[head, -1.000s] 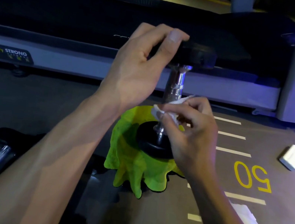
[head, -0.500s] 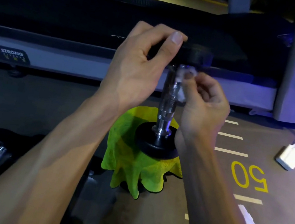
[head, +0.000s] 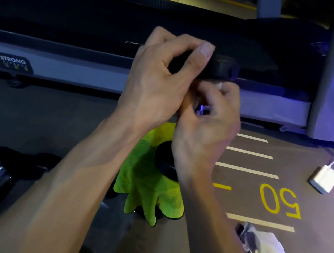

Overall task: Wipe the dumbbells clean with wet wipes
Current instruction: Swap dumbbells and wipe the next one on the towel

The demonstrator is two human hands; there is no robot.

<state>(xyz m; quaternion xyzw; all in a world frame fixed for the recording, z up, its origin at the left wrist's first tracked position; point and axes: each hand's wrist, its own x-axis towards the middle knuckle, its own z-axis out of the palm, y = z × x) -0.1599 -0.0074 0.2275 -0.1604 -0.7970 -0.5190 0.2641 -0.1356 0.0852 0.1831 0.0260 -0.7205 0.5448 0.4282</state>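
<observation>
Black-plated chrome-handled dumbbell [head: 220, 65], upright on lime-green microfibre cloth [head: 146, 189] on floor: left hand [head: 163, 77] grip clenched on top plate, right hand [head: 209, 120] pinching white wet wipe [head: 219, 84] around handle; advise firm bracing, full-length twisting strokes.

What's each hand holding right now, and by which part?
Left hand grips the upright dumbbell by its black top end. Right hand is closed around the handle just below it, with a bit of white wipe showing; the handle is mostly hidden.
</observation>
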